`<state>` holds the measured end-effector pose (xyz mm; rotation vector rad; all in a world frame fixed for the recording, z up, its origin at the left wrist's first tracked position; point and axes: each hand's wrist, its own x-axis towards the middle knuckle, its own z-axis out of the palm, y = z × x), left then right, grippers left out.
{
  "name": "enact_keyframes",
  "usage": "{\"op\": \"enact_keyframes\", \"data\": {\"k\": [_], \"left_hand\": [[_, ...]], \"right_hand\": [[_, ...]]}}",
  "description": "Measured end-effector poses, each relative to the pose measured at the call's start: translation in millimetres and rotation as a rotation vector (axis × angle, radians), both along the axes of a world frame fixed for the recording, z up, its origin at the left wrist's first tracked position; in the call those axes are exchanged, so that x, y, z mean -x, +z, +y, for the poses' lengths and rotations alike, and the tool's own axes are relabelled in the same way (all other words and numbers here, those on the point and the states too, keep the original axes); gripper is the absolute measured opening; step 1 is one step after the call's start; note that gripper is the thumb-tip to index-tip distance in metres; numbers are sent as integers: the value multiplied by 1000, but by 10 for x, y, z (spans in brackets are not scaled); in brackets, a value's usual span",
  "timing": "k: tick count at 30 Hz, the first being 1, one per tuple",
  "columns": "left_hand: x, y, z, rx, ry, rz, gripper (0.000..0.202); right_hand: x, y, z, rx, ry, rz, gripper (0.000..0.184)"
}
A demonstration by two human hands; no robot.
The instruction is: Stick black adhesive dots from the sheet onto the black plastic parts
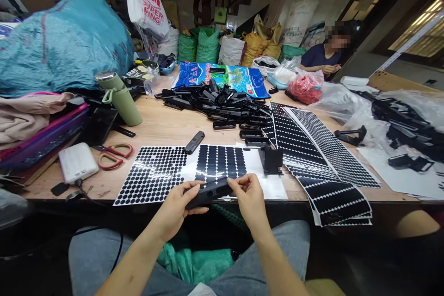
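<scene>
A long black plastic piece (211, 191) is held level between my two hands, just over the table's front edge. My left hand (180, 201) is wrapped round its left end. The thumb and fingers of my right hand (245, 190) pinch its right end; whether a sticker is between them I cannot make out. Behind my hands lie a sheet of round black stickers (152, 171) and a sheet of oblong black stickers (221, 162). Another black piece (194, 142) rests across the top edge of the sheets. To the right stands a black bracket (272, 161).
A heap of black plastic pieces (222, 99) covers the table's middle. More sticker sheets (333, 194) overhang the front edge at right. Red-handled scissors (114, 155), a white power bank (77, 163) and a green flask (121, 99) are at left. Another person (322, 58) sits at back right.
</scene>
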<state>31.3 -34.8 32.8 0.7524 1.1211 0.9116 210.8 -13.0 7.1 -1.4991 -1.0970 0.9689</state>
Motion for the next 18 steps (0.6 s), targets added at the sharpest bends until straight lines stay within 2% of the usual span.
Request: {"op": "enact_keyframes", "data": {"k": [3,5,6,8,9,10,12,14,16,18], "left_hand": [[70,-36,-121,-82,-279,182,33],[121,-66,15,-231,-371,437,37],[145,-86,174,-316,-320,601,38],[189,-145,639,-429,-18,997,39],[208,-182,910,-443,74,1187,39],[225,-224,1178,-422,100,1343,41],[255,-316,1628,-391,98,1402,46],[281,-415,1899,-373,60,1415,46],[307,-511,1997,-378,27,1417,41],[340,-587,1990,-399,7,1413,36]], "right_hand": [[-62,-47,224,-21,45,-112,23],[7,-75,426,-33,141,-230,18],[86,-90,530,-26,215,-303,15],[318,-124,721,11,385,-459,9],[456,-143,798,25,457,-537,8],[595,-162,858,33,504,-587,7],[839,-200,925,31,559,-652,9],[1004,-232,928,22,601,-683,12],[1092,-258,889,12,652,-711,13],[1139,-280,830,7,691,-733,10]]}}
